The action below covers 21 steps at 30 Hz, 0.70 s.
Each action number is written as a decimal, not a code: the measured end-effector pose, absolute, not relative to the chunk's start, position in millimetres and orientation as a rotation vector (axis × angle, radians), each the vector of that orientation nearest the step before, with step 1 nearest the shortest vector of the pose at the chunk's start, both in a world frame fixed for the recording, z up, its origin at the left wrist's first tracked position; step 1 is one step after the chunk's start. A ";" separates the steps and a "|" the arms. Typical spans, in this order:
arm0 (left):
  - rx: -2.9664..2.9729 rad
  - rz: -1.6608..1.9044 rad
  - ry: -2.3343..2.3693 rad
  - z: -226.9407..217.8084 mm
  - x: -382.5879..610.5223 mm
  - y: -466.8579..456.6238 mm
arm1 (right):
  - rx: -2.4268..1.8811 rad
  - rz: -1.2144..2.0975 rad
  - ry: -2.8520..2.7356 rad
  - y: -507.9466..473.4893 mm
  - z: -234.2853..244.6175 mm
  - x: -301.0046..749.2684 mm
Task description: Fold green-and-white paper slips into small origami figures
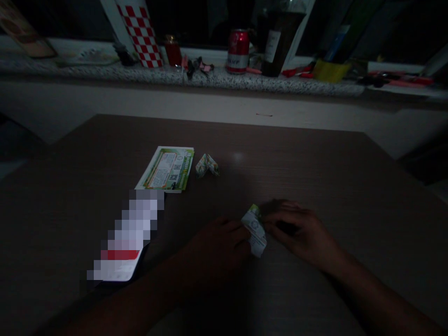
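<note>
Between my two hands, just above or on the dark wooden table (315, 163), is a small folded piece of printed paper (257, 233), white with green at its top. My left hand (224, 245) grips its left side with curled fingers. From the right, my right hand (297, 228) pinches the paper's upper right edge between thumb and fingers. Farther back stands a small folded paper piece (207, 165) with two pointed wings. Beside it lies a stack of green and white printed leaflets (166, 169).
A lit phone (122, 270), its screen partly blurred out, lies left of my left forearm. Along the granite windowsill (206, 84) stand a red can (238, 51), a red-and-white checkered container (143, 39), a dark labelled cup (278, 44) and small clutter.
</note>
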<state>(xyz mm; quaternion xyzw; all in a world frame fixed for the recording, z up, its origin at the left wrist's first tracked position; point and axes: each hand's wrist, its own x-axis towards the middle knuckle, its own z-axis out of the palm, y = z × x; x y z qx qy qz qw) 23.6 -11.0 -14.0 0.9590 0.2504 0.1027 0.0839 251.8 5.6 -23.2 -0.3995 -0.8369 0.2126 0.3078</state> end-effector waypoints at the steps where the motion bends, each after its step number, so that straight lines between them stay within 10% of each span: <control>1: 2.852 0.308 0.747 -13.3 22.4 -9.9 | -1.021 0.563 -2.236 6.9 -23.7 252.2; 21: 2.657 0.400 0.882 -6.6 19.3 -4.2 | -1.066 0.587 -2.361 4.0 -27.8 251.0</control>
